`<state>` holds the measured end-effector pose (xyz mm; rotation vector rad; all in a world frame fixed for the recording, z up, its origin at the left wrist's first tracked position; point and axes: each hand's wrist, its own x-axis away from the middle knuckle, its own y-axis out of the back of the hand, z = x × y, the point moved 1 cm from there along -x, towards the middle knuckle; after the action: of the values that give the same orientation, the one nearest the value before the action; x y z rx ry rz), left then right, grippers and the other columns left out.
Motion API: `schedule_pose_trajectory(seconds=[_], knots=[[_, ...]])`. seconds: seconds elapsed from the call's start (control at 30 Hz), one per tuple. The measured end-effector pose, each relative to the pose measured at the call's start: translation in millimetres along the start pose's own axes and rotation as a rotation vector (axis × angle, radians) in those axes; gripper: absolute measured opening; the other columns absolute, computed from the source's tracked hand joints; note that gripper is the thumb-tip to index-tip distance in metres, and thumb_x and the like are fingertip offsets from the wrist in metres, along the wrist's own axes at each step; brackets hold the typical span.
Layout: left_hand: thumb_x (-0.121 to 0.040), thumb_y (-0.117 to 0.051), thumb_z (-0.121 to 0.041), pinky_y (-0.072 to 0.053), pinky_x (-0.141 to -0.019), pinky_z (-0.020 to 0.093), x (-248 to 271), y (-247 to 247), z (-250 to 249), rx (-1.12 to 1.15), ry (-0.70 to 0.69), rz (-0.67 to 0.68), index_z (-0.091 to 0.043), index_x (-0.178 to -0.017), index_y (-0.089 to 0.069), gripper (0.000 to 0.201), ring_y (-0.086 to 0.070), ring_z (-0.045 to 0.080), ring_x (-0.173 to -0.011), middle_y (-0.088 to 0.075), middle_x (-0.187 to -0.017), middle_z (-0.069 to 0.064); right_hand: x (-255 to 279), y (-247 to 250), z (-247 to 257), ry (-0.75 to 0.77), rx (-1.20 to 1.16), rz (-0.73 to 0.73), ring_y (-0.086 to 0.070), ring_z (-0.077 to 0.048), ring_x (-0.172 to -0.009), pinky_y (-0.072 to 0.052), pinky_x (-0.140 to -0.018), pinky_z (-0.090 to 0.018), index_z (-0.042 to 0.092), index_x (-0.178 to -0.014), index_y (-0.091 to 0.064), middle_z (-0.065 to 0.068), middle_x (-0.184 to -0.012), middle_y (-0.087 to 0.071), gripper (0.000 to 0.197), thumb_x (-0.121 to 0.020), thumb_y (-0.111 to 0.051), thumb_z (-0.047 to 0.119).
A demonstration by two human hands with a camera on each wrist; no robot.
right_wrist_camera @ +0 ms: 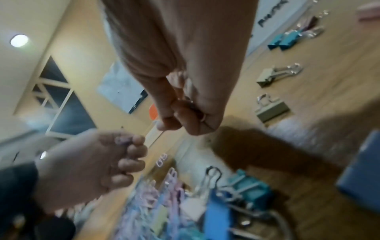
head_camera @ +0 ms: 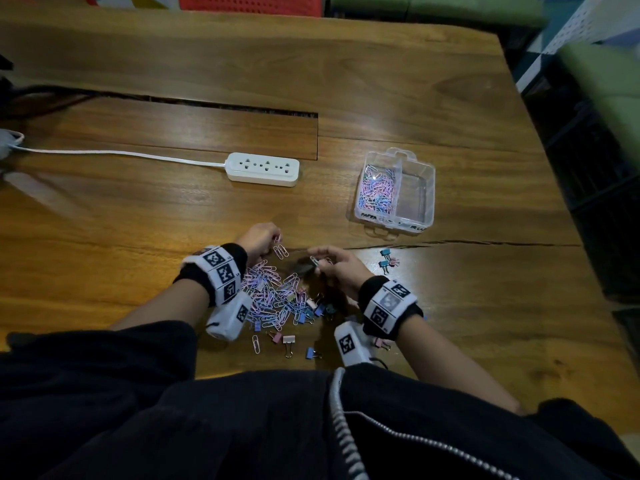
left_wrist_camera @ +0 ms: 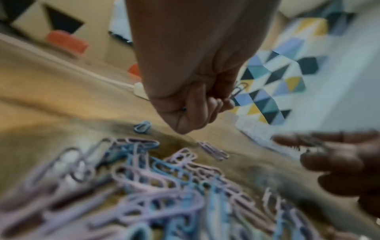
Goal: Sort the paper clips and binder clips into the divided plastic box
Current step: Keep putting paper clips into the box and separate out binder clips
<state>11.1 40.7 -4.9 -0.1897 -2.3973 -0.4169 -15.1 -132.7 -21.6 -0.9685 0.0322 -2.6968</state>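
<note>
A heap of pink, purple and blue paper clips (head_camera: pixel 273 296) mixed with binder clips (head_camera: pixel 313 308) lies on the wooden table (head_camera: pixel 138 209) in front of me. My left hand (head_camera: pixel 266 237) hovers over the heap's far edge, fingers curled round paper clips (left_wrist_camera: pixel 238 91). My right hand (head_camera: pixel 332 265) is just right of it, pinching paper clips (head_camera: pixel 316 260) in curled fingers. The clear divided box (head_camera: pixel 431 188) stands further back to the right; its left compartment holds many paper clips (head_camera: pixel 377 188), while its right compartment looks bare.
Two teal binder clips (head_camera: pixel 386 258) lie apart to the right of my hands; a few binder clips (head_camera: pixel 288 341) lie near my body. A white power strip (head_camera: pixel 262 169) with its cord lies behind the heap. The table's right edge drops off beyond the box.
</note>
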Motion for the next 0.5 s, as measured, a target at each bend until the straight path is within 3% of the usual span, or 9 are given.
schedule_pose_trajectory(seconds=[0.1, 0.2, 0.27, 0.3, 0.37, 0.43, 0.5], knots=[[-0.092, -0.031, -0.012, -0.019, -0.03, 0.011, -9, 3, 0, 0.208, -0.042, 0.053, -0.016, -0.066, -0.04, 0.028, -0.031, 0.003, -0.03, -0.042, -0.052, -0.003, 0, 2, 1, -0.096, -0.244, 0.03, -0.038, -0.007, -0.048, -0.033, -0.042, -0.015, 0.01, -0.081, -0.055, 0.0, -0.061, -0.046, 0.034, -0.092, -0.027, -0.004], [-0.092, -0.032, -0.017, -0.02, -0.032, 0.01, -14, 8, 2, 0.389, -0.041, 0.083, -0.017, -0.061, -0.037, 0.031, -0.031, 0.004, -0.031, -0.044, -0.053, -0.003, -2, 1, 5, -0.156, -0.328, 0.051, -0.038, -0.009, -0.048, -0.033, -0.045, -0.018, 0.01, -0.069, -0.051, 0.0, -0.059, -0.044, 0.031, -0.093, -0.03, 0.012], [-0.094, -0.04, -0.028, -0.028, -0.036, 0.015, -18, 7, 6, 0.167, -0.067, 0.018, -0.018, -0.063, -0.04, 0.032, -0.035, 0.006, -0.038, -0.041, -0.06, -0.003, -2, -2, 8, -0.159, -0.185, 0.012, -0.038, -0.01, -0.048, -0.032, -0.046, -0.019, 0.013, -0.064, -0.049, 0.003, -0.054, -0.046, 0.033, -0.094, -0.037, 0.021], [-0.092, -0.048, -0.03, -0.038, -0.043, 0.019, -19, 5, 7, -0.009, -0.111, -0.005, -0.019, -0.066, -0.044, 0.028, -0.043, 0.009, -0.046, -0.046, -0.065, -0.001, -2, -5, 10, -0.138, -0.062, -0.016, -0.041, -0.01, -0.048, -0.032, -0.046, -0.019, 0.014, -0.064, -0.05, 0.003, -0.054, -0.048, 0.031, -0.093, -0.043, 0.021], [-0.083, -0.063, -0.027, -0.053, -0.069, 0.032, -19, 4, 8, -0.422, -0.203, -0.002, -0.022, -0.077, -0.053, 0.013, -0.059, 0.019, -0.074, -0.063, -0.086, 0.003, -3, -13, 9, -0.071, 0.204, -0.03, -0.052, -0.008, -0.045, -0.043, -0.045, -0.017, 0.014, -0.067, -0.053, 0.0, -0.061, -0.055, 0.022, -0.089, -0.055, 0.016], [-0.079, -0.068, -0.026, -0.05, -0.085, 0.034, -17, 2, 8, -0.828, -0.278, -0.016, -0.022, -0.093, -0.058, 0.018, -0.06, 0.022, -0.098, -0.064, -0.107, 0.003, -7, -21, 4, 0.026, 0.514, -0.009, -0.061, -0.011, -0.061, -0.055, -0.063, -0.026, 0.016, -0.072, -0.056, -0.005, -0.074, -0.063, 0.014, -0.083, -0.064, 0.012], [-0.081, -0.066, -0.03, -0.045, -0.084, 0.031, -15, 3, 6, -1.008, -0.338, -0.045, -0.02, -0.101, -0.06, 0.023, -0.057, 0.021, -0.102, -0.06, -0.11, 0.003, -9, -27, 4, 0.126, 0.841, -0.02, -0.062, -0.018, -0.086, -0.052, -0.083, -0.033, 0.014, -0.089, -0.063, -0.008, -0.096, -0.068, 0.011, -0.079, -0.068, 0.014]])
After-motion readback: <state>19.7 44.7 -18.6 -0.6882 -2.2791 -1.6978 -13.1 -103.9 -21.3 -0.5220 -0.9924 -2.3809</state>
